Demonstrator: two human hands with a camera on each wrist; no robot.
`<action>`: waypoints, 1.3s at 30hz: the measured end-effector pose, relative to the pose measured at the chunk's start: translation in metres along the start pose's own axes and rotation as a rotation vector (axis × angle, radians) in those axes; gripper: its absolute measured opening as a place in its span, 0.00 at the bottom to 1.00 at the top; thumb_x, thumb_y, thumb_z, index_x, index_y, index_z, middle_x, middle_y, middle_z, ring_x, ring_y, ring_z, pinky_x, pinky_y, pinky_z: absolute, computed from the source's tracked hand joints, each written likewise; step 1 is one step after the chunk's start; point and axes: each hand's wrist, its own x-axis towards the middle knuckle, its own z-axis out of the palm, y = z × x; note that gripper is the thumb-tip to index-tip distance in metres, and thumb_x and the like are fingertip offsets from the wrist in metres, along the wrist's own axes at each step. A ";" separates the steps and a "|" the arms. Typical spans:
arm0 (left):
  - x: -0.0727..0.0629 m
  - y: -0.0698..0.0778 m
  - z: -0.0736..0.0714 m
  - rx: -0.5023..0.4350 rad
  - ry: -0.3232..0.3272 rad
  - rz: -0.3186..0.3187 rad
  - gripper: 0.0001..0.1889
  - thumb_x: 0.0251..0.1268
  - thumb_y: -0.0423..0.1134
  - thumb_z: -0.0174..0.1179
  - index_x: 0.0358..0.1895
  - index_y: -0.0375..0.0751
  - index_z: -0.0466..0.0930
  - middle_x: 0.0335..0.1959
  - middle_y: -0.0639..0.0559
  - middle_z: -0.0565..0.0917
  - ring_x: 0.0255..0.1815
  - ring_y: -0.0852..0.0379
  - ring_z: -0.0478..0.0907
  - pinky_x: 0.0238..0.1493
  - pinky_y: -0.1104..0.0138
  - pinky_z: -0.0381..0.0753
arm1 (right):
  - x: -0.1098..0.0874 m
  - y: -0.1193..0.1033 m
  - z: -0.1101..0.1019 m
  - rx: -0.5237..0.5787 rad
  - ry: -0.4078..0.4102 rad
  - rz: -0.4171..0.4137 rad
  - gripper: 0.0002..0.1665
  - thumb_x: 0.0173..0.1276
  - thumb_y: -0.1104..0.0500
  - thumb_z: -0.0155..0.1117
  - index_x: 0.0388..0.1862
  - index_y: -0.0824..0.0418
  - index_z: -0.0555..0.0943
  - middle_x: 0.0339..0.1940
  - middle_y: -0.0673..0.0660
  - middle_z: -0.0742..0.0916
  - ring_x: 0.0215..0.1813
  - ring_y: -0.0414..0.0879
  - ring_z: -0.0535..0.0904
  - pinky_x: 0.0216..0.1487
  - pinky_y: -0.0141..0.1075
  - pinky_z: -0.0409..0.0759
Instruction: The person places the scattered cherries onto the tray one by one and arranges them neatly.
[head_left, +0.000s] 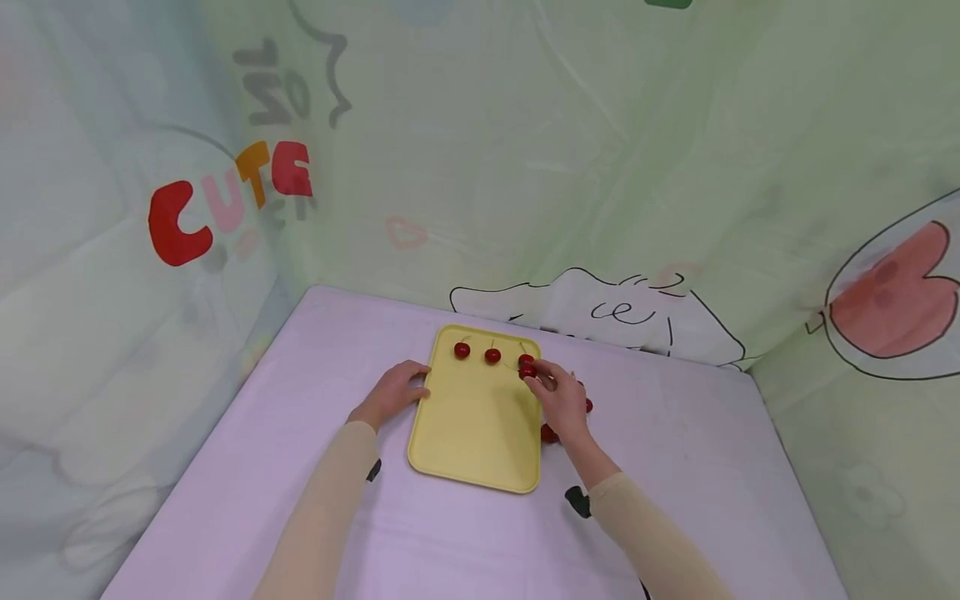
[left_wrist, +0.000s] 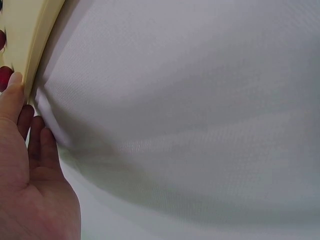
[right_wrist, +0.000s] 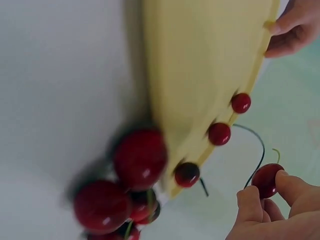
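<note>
I see L hand (head_left: 392,390), thumb on top, pinching yellow rect. plastic-looking tray (head_left: 474,433); R hand (head_left: 561,402) pinches shiny, round, dark-red cherry (right_wrist: 265,181) w/ fingertips.

The tray (head_left: 472,437) is passable in front, cherries (head_left: 492,357) blocking its far end.

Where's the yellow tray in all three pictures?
Head: the yellow tray is in the lower middle.
Left wrist: just a strip of yellow tray in the top left corner.
Right wrist: the yellow tray is in the upper middle, running off the top.
Shared landmark: the left hand, touching the tray's edge in every view.
</note>
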 end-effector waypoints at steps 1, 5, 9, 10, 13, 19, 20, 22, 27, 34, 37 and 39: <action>0.000 0.001 0.000 -0.003 0.003 0.002 0.22 0.65 0.33 0.63 0.61 0.31 0.74 0.61 0.39 0.76 0.66 0.43 0.69 0.71 0.55 0.65 | 0.001 -0.004 0.006 0.011 -0.004 -0.007 0.24 0.67 0.60 0.68 0.60 0.66 0.78 0.59 0.64 0.82 0.61 0.54 0.79 0.55 0.39 0.81; -0.002 0.003 -0.002 -0.012 0.003 0.003 0.22 0.65 0.33 0.63 0.61 0.31 0.74 0.61 0.39 0.76 0.66 0.43 0.69 0.71 0.55 0.65 | 0.004 -0.016 0.027 0.019 -0.026 -0.001 0.23 0.66 0.61 0.68 0.59 0.66 0.79 0.58 0.64 0.82 0.60 0.54 0.79 0.55 0.41 0.81; -0.003 0.005 -0.003 -0.015 0.004 -0.007 0.22 0.65 0.33 0.63 0.62 0.31 0.74 0.61 0.39 0.76 0.67 0.43 0.69 0.71 0.54 0.65 | 0.006 -0.021 0.046 0.010 -0.047 0.011 0.23 0.66 0.59 0.69 0.58 0.64 0.80 0.58 0.62 0.83 0.60 0.53 0.80 0.56 0.42 0.81; -0.003 0.006 -0.003 -0.017 0.004 -0.009 0.22 0.65 0.32 0.63 0.62 0.31 0.74 0.61 0.39 0.76 0.67 0.43 0.69 0.71 0.54 0.65 | 0.007 -0.021 0.051 0.011 -0.053 0.013 0.23 0.66 0.59 0.69 0.59 0.64 0.80 0.58 0.62 0.83 0.60 0.53 0.80 0.56 0.42 0.81; -0.003 0.006 -0.003 -0.020 0.007 -0.010 0.22 0.65 0.32 0.63 0.61 0.30 0.74 0.61 0.39 0.76 0.67 0.43 0.69 0.71 0.54 0.64 | 0.010 -0.019 0.065 0.009 -0.058 0.036 0.23 0.66 0.58 0.69 0.58 0.64 0.80 0.58 0.61 0.83 0.60 0.53 0.80 0.56 0.41 0.82; 0.000 0.001 -0.001 -0.015 0.002 -0.009 0.22 0.65 0.34 0.63 0.62 0.32 0.74 0.62 0.40 0.76 0.67 0.44 0.69 0.71 0.56 0.65 | 0.014 -0.024 0.085 0.055 -0.023 0.067 0.20 0.64 0.60 0.70 0.54 0.66 0.82 0.55 0.63 0.84 0.56 0.54 0.82 0.54 0.42 0.83; 0.001 0.000 0.000 -0.013 0.003 -0.008 0.22 0.65 0.34 0.63 0.62 0.32 0.74 0.62 0.41 0.76 0.67 0.44 0.69 0.71 0.56 0.65 | 0.014 -0.025 0.087 0.060 -0.019 0.071 0.20 0.64 0.60 0.70 0.54 0.66 0.82 0.54 0.63 0.85 0.56 0.54 0.82 0.53 0.42 0.83; 0.001 -0.001 0.001 -0.010 0.003 -0.006 0.22 0.66 0.35 0.63 0.62 0.33 0.74 0.62 0.41 0.76 0.67 0.44 0.69 0.71 0.55 0.65 | 0.014 -0.026 0.091 0.061 -0.013 0.076 0.20 0.64 0.60 0.70 0.53 0.66 0.82 0.53 0.63 0.85 0.55 0.53 0.83 0.53 0.41 0.83; 0.002 -0.002 0.001 -0.007 0.005 -0.011 0.22 0.66 0.35 0.63 0.62 0.33 0.74 0.62 0.40 0.76 0.67 0.44 0.69 0.71 0.55 0.65 | 0.015 -0.026 0.101 0.063 0.003 0.083 0.19 0.64 0.61 0.70 0.52 0.68 0.82 0.52 0.64 0.85 0.54 0.54 0.83 0.54 0.41 0.83; 0.001 0.000 -0.001 -0.016 0.013 -0.011 0.22 0.65 0.33 0.64 0.61 0.31 0.75 0.61 0.39 0.76 0.66 0.43 0.69 0.71 0.54 0.65 | 0.016 -0.028 0.113 0.057 -0.003 0.112 0.19 0.63 0.62 0.70 0.51 0.69 0.82 0.51 0.64 0.86 0.54 0.55 0.83 0.53 0.41 0.83; 0.002 -0.001 0.000 -0.016 0.006 -0.012 0.22 0.65 0.34 0.63 0.61 0.32 0.75 0.61 0.40 0.76 0.67 0.43 0.69 0.71 0.55 0.64 | 0.016 -0.029 0.116 0.054 -0.012 0.130 0.19 0.63 0.62 0.70 0.52 0.69 0.82 0.52 0.64 0.85 0.54 0.55 0.83 0.53 0.40 0.83; 0.002 -0.001 0.000 -0.014 0.003 -0.011 0.22 0.65 0.34 0.64 0.62 0.32 0.75 0.62 0.40 0.76 0.67 0.44 0.69 0.71 0.55 0.64 | 0.017 -0.027 0.119 0.054 -0.017 0.135 0.19 0.63 0.62 0.71 0.52 0.69 0.82 0.52 0.64 0.85 0.54 0.54 0.83 0.53 0.40 0.83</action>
